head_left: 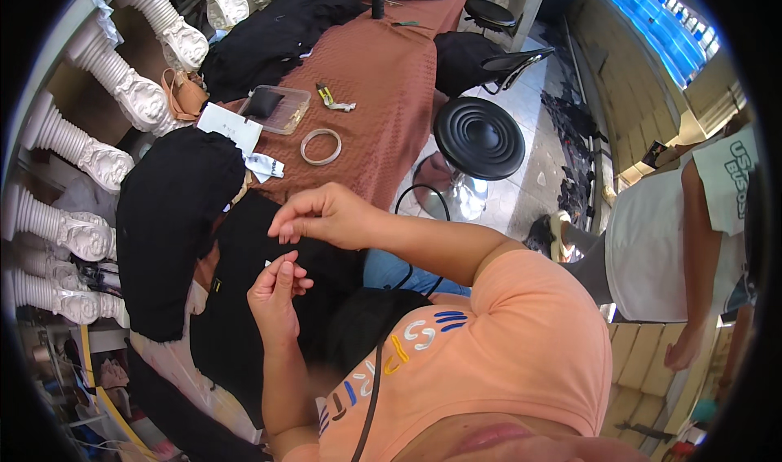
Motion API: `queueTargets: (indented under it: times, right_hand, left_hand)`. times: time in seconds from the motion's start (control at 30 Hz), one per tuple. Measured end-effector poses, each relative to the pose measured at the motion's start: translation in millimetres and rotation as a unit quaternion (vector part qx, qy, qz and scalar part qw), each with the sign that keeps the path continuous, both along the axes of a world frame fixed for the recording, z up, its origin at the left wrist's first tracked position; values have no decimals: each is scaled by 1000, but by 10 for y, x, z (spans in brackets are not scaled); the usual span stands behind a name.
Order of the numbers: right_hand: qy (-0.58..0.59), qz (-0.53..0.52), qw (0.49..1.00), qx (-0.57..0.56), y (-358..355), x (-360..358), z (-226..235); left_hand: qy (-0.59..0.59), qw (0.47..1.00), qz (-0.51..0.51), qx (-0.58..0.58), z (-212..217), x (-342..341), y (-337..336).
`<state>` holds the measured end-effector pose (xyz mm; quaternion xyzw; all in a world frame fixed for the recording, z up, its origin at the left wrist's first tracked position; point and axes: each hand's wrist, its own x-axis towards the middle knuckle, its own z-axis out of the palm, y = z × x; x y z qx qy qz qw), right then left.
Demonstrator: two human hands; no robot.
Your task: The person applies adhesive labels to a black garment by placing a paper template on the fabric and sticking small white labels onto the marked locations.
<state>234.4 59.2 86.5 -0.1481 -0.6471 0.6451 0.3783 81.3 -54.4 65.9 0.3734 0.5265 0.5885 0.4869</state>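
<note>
My right hand (330, 216) is raised over black cloth, its thumb and fingertips pinched together. Just below it, my left hand (278, 293) is also closed in a pinch, with a tiny white speck at its fingertips. Whatever either hand holds is too small to make out. A small gap separates the two hands. Black cloth (236, 238) spreads beneath them across my lap. To its left lies a bulky black cloth bundle (175, 226). A roll of tape (321, 147), mostly a bare ring, rests on the brown cloth-covered table (366, 120) beyond my right hand.
On the table are a clear plastic box (295, 113), a yellow tool (326, 96), white paper (230, 126), a black spool (377, 4) and another black cloth pile (281, 35). White balusters (122, 79) line the left. A black round stool (479, 138) and a standing person (652, 226) are right.
</note>
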Motion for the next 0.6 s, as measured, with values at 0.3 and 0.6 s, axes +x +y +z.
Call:
queueTargets:
  times: [0.3, 0.6]
  right_hand:
    - [166, -185, 963, -104, 399, 285, 112]
    - [234, -299, 919, -105, 586, 291, -11]
  left_hand:
    - [18, 996, 84, 27, 5, -159, -198]
    - [82, 989, 113, -53, -16, -241, -375]
